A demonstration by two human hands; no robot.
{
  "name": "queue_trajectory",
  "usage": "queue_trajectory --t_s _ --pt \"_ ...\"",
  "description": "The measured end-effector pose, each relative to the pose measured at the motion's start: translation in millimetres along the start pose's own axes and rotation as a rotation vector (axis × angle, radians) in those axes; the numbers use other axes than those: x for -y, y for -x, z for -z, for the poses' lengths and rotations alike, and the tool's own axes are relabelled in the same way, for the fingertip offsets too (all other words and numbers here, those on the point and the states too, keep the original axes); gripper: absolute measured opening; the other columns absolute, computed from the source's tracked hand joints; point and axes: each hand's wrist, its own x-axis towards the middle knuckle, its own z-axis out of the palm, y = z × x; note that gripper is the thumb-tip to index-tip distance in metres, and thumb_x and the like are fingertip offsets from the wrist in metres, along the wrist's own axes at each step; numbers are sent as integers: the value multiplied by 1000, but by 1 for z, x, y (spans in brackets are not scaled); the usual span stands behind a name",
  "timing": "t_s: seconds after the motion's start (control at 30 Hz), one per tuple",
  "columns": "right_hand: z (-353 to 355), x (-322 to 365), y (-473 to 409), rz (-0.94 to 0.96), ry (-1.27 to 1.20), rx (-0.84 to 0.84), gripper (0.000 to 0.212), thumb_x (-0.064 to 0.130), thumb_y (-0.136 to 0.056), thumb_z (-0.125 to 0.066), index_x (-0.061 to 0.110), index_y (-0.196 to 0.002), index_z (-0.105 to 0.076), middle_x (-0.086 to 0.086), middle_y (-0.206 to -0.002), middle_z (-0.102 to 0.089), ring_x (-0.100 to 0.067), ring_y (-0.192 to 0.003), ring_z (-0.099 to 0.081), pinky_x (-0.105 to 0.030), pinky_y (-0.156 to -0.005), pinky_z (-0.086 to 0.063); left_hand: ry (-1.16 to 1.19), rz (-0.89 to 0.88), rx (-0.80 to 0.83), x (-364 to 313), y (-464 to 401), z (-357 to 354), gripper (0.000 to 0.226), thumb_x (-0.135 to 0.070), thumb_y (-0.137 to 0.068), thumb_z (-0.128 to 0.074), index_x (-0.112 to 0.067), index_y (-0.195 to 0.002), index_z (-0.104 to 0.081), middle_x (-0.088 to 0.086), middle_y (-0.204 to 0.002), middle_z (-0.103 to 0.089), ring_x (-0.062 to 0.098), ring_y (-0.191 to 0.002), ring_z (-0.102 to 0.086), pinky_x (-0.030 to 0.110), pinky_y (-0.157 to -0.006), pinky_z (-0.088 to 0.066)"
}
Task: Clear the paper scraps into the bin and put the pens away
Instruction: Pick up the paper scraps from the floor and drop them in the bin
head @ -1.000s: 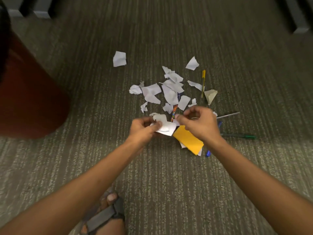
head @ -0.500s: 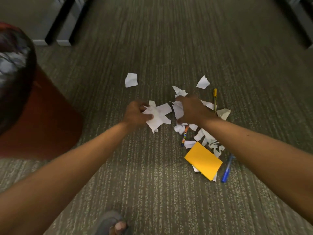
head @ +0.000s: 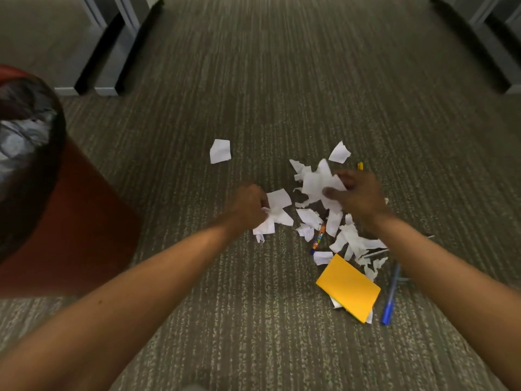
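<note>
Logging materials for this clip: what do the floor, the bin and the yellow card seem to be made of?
Floor: carpet, matte grey-green, woven stripes visible.
Bin: probably plastic, smooth dark red wall with a dull finish, lined with a thin glossy dark bag that creases.
Yellow card: stiff paper or card, matte, flat with crisp edges.

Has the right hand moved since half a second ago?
Yes. The right hand has shifted right, toward the yellow pen, lifting white scraps.
</note>
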Motion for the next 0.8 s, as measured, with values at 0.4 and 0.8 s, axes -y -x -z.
queue_trajectory --t_s 0.4,0.8 --pt "-38 13 -49 72 728 400 50 27 -78 -78 16 -125 -64 -9 -131 -59 -24 -124 -50 -29 -99 -34 -65 -103 -51 9 -5 -19 33 -2 -79 -64 -8 -110 -56 17 -99 -69 35 -88 -67 41 -73 -55" --pt "-27 1 -26 -130 240 226 25 10 -72 -82 -1 -91 -70 -9 -82 -58 -24 -80 -57 -23 -60 -41 -215 -123 102 4 -14 -19 36 -7 -86 -60 -11 -122 -64 15 -126 -62 32 -111 -62 39 -93 -51"
